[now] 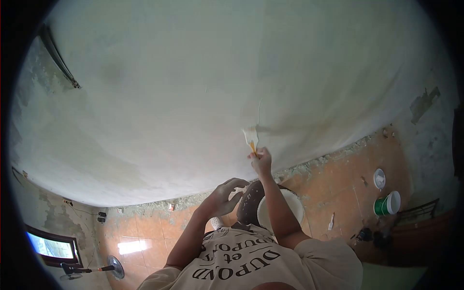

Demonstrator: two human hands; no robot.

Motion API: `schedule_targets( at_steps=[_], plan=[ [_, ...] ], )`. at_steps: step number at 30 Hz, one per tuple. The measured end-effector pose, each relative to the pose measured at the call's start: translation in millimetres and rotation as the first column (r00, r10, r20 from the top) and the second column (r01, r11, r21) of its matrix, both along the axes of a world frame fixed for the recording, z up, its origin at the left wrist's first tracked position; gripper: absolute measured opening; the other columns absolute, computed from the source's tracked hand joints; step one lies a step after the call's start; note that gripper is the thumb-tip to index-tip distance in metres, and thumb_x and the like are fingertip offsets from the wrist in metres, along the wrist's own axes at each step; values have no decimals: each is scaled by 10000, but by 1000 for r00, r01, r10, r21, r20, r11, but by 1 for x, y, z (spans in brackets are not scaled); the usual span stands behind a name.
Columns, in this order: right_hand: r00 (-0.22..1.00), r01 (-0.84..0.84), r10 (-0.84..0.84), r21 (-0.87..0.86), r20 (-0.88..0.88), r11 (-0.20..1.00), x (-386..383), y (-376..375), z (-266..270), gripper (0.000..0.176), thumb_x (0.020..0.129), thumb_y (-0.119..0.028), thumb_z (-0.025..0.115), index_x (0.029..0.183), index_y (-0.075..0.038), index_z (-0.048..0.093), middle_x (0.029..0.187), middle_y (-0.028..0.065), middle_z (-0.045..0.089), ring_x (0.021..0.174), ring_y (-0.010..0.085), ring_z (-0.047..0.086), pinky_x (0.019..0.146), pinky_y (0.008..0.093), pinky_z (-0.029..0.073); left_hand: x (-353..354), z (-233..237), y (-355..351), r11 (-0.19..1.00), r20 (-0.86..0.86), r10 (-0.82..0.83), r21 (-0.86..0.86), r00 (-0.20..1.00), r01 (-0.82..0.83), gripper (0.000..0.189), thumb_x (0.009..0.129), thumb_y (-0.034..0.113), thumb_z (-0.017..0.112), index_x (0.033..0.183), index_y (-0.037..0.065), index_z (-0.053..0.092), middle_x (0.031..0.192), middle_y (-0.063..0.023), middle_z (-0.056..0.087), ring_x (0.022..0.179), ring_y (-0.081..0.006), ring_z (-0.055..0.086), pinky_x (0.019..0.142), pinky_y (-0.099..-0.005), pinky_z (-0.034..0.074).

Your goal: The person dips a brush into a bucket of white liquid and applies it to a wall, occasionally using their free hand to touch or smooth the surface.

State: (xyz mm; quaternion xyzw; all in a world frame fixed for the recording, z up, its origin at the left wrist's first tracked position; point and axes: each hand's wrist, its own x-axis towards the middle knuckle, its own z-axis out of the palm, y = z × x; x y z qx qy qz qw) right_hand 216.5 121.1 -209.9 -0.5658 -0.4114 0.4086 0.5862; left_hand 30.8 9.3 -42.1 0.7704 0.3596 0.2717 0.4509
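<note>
My right hand (261,161) is closed around the yellow handle of a paintbrush (253,146), whose head is against the pale wall (193,96). Wet-looking whitish strokes surround the head, and a thin line runs up the wall from there. My left hand (226,196) holds nothing; its fingers are slightly bent and apart from the thumb, close to the foot of the wall. Just beside it is a dark, paint-spotted rounded object (250,202). Below my right forearm stands a white-rimmed bucket (300,208), its inside partly hidden by the arm.
On the orange tiled floor (333,188) to the right lie a green-and-white tub (382,206), a white lid (379,179) and a small white tool (331,221). A fan (115,267) and a lit screen or window (50,246) are at lower left. Rough debris lines the wall's base.
</note>
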Motion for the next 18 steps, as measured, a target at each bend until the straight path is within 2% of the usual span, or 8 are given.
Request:
schedule_targets(
  at_steps=[1, 2, 4, 7, 10, 14, 16, 18],
  plan=[
    [1000, -22, 18, -165, -25, 986, -1, -7, -2, 94, 896, -20, 589, 926, -14, 500, 685, 53, 611, 455, 80, 491, 381, 246, 347, 0, 1, 2, 1000, 3, -7, 3, 1000, 7, 328, 873, -35, 552, 1195, 24, 561, 1150, -137, 619, 1086, -267, 612, 907, -370, 515],
    [1000, -15, 11, -161, -22, 987, 0, -15, -3, 94, 896, -20, 589, 926, -14, 500, 685, 53, 611, 455, 80, 491, 381, 246, 347, 0, 3, 3, 1000, 4, -24, 2, 1000, 24, 330, 874, -33, 551, 1198, 26, 558, 1152, -138, 619, 1090, -267, 611, 907, -369, 516],
    [987, -119, 61, -425, -146, 897, 5, -28, 5, 162, 892, -128, 620, 931, 19, 563, 614, 40, 584, 467, 121, 538, 418, 276, 400, -1, 5, 8, 999, 9, -50, 9, 999, 50, 332, 875, -30, 550, 1202, 27, 556, 1155, -138, 619, 1093, -267, 610, 906, -369, 517],
    [996, -84, 64, -451, -59, 889, 13, -23, 15, 222, 888, -195, 636, 779, -3, 607, 560, 14, 540, 413, 97, 462, 369, 277, 334, -2, 5, 14, 995, 37, -99, 17, 994, 99, 329, 880, -25, 545, 1205, 30, 554, 1156, -139, 618, 1099, -268, 608, 905, -368, 518],
    [999, -34, 43, -382, 15, 924, 25, -8, 67, 351, 889, -259, 640, 623, -36, 587, 534, 9, 521, 391, 90, 440, 369, 272, 318, -4, 9, 19, 992, 27, -126, 29, 992, 125, 323, 886, -17, 545, 1206, 29, 551, 1158, -142, 616, 1102, -267, 606, 908, -369, 517],
    [999, 43, -32, -274, 43, 961, 32, 7, 182, 408, 916, -300, 607, 591, -56, 571, 500, 11, 503, 389, 87, 436, 366, 272, 303, -5, 16, 23, 990, 10, -143, 4, 990, 143, 316, 896, -3, 546, 1211, 31, 549, 1171, -139, 609, 1110, -269, 600, 920, -374, 507],
    [994, 16, 5, -189, 107, 982, 35, 5, 230, 322, 958, -247, 578, 718, -35, 606, 526, 2, 480, 394, 57, 376, 353, 256, 248, -5, 18, 25, 987, 14, -159, 2, 987, 159, 315, 899, 1, 546, 1213, 32, 548, 1176, -138, 606, 1113, -270, 598, 925, -375, 503],
    [998, -10, 18, -132, 59, 991, 39, -5, 270, 341, 966, -271, 572, 724, -33, 606, 527, -3, 476, 403, 53, 375, 359, 255, 246, -5, 16, 28, 983, 31, -179, 37, 983, 178, 319, 901, 2, 545, 1219, 33, 545, 1179, -134, 604, 1114, -271, 595, 928, -378, 499]
  ],
)
